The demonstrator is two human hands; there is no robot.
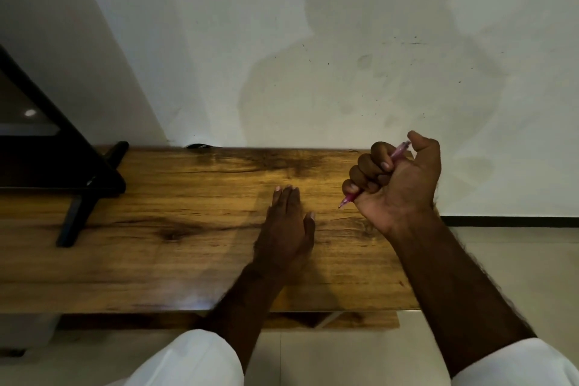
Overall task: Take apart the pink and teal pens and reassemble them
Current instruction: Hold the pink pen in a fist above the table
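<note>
against a pale, smudged wall (344,25) runs a long wooden table (175,241), with a black stand (78,185) at its left end. two bare forearms reach out of white sleeves (194,360) across the near edge. the left hand (286,229) lies low over the middle of the wood, fingers straight and together, holding nothing. it is blurred, so whether it touches the board cannot be told. the right hand (398,178) is raised above the table's right end, fingers curled in a fist round the pink pen (397,152), thumb up beside the pen's rear end. the pen runs slantwise through the fist, its tip poking out below the little finger. it looks whole, and no loose barrel, refill or spring shows on the wood. no teal pen is in view. as a judgement, the pink pen is either not yet opened or already back together, and this view cannot settle which. the teal one is unaccounted for.
</note>
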